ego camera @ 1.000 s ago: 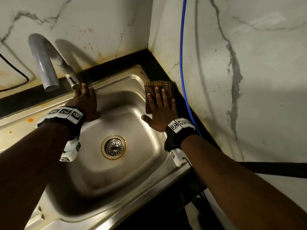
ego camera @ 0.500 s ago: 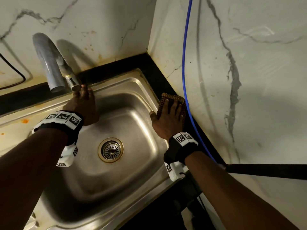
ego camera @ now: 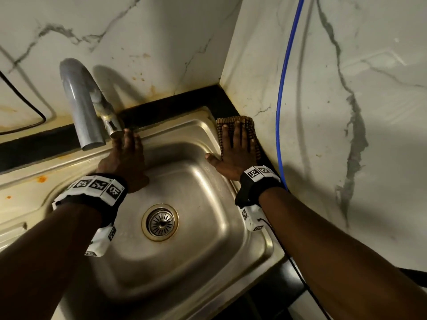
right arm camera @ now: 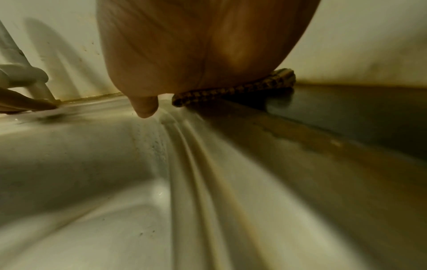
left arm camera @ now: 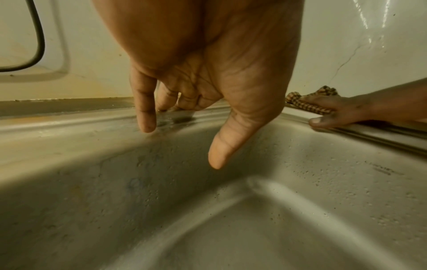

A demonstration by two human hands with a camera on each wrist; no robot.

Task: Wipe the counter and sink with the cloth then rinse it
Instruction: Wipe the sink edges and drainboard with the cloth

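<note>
I see my right hand (ego camera: 238, 155) flat w/ fingers (ego camera: 236, 132) straight, pressing the brown checkered cloth (ego camera: 248, 127) onto the sink's right rim at the far right corner, next to the black surface (ego camera: 180, 100) strip & marble wall. Thumb splays left over the rim. The square stainless steel sink (ego camera: 208, 227) has a round drain (ego camera: 160, 221) at centre. Left hand (ego camera: 126, 158) rests on the far rim, fingers relaxed, holding nothing, tips just beside the base of the grey curved tap (ego camera: 78, 98). A blue cable (ego camera: 285, 77) runs down the right wall.
</note>
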